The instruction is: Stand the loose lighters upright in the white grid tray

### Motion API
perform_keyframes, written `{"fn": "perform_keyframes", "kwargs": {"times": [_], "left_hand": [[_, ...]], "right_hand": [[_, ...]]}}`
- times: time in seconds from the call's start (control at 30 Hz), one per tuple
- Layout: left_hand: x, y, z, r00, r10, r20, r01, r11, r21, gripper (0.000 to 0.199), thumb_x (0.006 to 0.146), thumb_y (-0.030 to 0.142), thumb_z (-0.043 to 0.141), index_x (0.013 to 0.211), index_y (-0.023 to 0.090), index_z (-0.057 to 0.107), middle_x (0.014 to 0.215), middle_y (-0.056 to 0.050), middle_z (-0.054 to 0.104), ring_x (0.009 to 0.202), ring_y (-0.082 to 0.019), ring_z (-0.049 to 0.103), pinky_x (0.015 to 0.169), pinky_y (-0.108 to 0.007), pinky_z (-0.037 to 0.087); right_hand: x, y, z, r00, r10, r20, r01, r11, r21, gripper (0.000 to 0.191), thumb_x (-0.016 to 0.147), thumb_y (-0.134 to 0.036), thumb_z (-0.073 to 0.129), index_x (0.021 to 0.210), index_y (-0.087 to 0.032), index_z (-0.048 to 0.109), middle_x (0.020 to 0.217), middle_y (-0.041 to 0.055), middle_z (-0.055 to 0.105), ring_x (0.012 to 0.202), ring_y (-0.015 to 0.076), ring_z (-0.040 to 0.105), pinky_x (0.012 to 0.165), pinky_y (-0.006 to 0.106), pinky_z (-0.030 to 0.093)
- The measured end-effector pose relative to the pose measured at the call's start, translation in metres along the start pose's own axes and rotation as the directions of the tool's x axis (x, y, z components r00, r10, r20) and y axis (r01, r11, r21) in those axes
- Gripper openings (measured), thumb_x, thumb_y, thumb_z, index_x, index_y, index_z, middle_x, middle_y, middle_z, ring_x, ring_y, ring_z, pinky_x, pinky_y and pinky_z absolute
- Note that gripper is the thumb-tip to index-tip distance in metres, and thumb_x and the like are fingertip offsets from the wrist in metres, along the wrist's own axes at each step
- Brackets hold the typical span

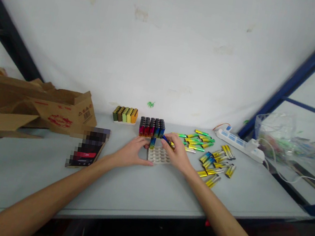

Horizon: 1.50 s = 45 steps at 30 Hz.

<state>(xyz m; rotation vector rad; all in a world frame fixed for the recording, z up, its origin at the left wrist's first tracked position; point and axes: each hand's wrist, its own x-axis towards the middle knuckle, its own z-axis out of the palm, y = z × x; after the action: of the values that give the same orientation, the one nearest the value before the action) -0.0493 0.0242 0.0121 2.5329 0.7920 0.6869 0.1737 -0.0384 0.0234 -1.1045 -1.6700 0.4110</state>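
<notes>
Blue cylinder [167,140] was kinda slanted, pinched in my right hand [177,152] by the tray's [157,156] far edge; left hand [132,152] cupped the left edge.

Place: workshop, by look
Bench: grey flat-topped table [140,191], scuffed white wall [167,55]
Frame: blue metal bars [295,77]
Stock: brown cardboard carton [60,108], rows of shiny coloured tubes [151,130]
Power: white plastic socket strip [238,143]
</notes>
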Motion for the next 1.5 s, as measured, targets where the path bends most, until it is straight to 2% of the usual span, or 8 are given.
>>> {"fn": "perform_keyframes", "kwargs": {"times": [0.13, 0.27, 0.67, 0.9, 1.1, 1.27, 1.4, 1.5], "left_hand": [[0.0, -0.002, 0.001, 1.0, 0.004, 0.016, -0.004, 1.0, -0.001, 0.067, 0.068, 0.058, 0.088, 0.117, 0.019, 0.065, 0.11, -0.01, 0.066, 0.108, -0.031, 0.061, 0.099, -0.046, 0.05], [-0.001, -0.003, 0.002, 1.0, 0.005, 0.014, -0.005, 1.0, -0.003, 0.071, 0.068, 0.058, 0.088, 0.123, 0.021, 0.065, 0.117, -0.011, 0.067, 0.112, -0.032, 0.06, 0.102, -0.047, 0.049], [0.0, -0.002, 0.003, 1.0, 0.011, -0.001, -0.011, 1.0, -0.001, 0.063, 0.067, 0.061, 0.087, 0.111, 0.02, 0.068, 0.106, -0.008, 0.065, 0.104, -0.03, 0.06, 0.097, -0.045, 0.05], [0.002, -0.001, 0.003, 1.0, 0.006, 0.014, -0.006, 1.0, 0.023, 0.062, 0.069, 0.062, 0.085, 0.109, 0.019, 0.066, 0.108, -0.01, 0.066, 0.106, -0.031, 0.06, 0.098, -0.046, 0.049], [0.001, -0.001, 0.001, 1.0, 0.008, -0.006, -0.007, 0.999, 0.04, 0.055, 0.069, 0.064, 0.083, 0.097, 0.02, 0.064, 0.106, -0.009, 0.065, 0.106, -0.032, 0.061, 0.097, -0.046, 0.051], [0.001, -0.001, 0.0, 1.0, -0.005, 0.018, 0.004, 0.999, 0.035, 0.057, 0.069, 0.064, 0.083, 0.101, 0.021, 0.065, 0.106, -0.009, 0.065, 0.106, -0.031, 0.061, 0.097, -0.045, 0.051], [0.0, -0.001, 0.0, 1.0, -0.011, 0.013, 0.011, 0.999, 0.033, 0.056, 0.07, 0.066, 0.082, 0.097, 0.02, 0.063, 0.11, -0.01, 0.065, 0.109, -0.032, 0.061, 0.099, -0.046, 0.051], [0.0, 0.0, -0.001, 1.0, -0.011, 0.013, 0.011, 1.0, 0.027, 0.056, 0.071, 0.067, 0.081, 0.096, 0.02, 0.063, 0.11, -0.01, 0.065, 0.109, -0.032, 0.061, 0.099, -0.046, 0.051]], "right_hand": [[-0.001, -0.001, 0.001, 0.994, 0.02, 0.106, -0.033, 0.992, 0.12, 0.032, 0.095, -0.047, 0.066, 0.11, -0.019, 0.068, 0.098, 0.0069, 0.07, 0.089, 0.0196, 0.066, 0.081, 0.033, 0.054], [-0.002, 0.002, 0.003, 0.993, 0.035, 0.115, -0.045, 0.995, 0.09, 0.034, 0.092, -0.048, 0.071, 0.11, -0.02, 0.07, 0.094, 0.0057, 0.074, 0.085, 0.0198, 0.07, 0.078, 0.032, 0.055], [0.002, 0.001, 0.003, 0.978, -0.09, 0.191, 0.122, 0.979, -0.162, 0.024, 0.099, -0.039, 0.063, 0.113, -0.022, 0.071, 0.102, 0.0087, 0.076, 0.082, 0.02, 0.069, 0.077, 0.031, 0.054], [0.002, 0.001, 0.018, 0.988, 0.024, 0.153, 0.01, 0.975, -0.22, 0.023, 0.094, -0.03, 0.07, 0.114, -0.023, 0.059, 0.09, 0.0028, 0.072, 0.073, 0.0175, 0.067, 0.067, 0.028, 0.051], [0.0, -0.001, 0.02, 0.979, -0.017, 0.204, 0.09, 0.932, -0.35, 0.009, 0.097, -0.028, 0.067, 0.096, -0.021, 0.062, 0.096, 0.005, 0.067, 0.072, 0.0157, 0.061, 0.067, 0.027, 0.046], [0.003, -0.002, -0.015, 0.986, -0.022, 0.163, 0.081, 0.927, -0.367, 0.026, 0.102, -0.041, 0.059, 0.088, -0.02, 0.067, 0.08, 0.004, 0.069, 0.073, 0.0179, 0.063, 0.069, 0.029, 0.046], [0.0, 0.005, -0.076, 0.999, 0.025, 0.036, -0.006, 0.886, -0.463, 0.025, 0.102, -0.034, 0.056, 0.088, -0.019, 0.07, 0.081, 0.006, 0.073, 0.074, 0.0208, 0.067, 0.072, 0.032, 0.048], [-0.013, 0.016, -0.127, 0.989, 0.1, 0.107, -0.028, 0.848, -0.529, 0.017, 0.098, -0.029, 0.06, 0.103, -0.021, 0.073, 0.097, 0.0086, 0.077, 0.084, 0.0236, 0.071, 0.079, 0.036, 0.053]]}}
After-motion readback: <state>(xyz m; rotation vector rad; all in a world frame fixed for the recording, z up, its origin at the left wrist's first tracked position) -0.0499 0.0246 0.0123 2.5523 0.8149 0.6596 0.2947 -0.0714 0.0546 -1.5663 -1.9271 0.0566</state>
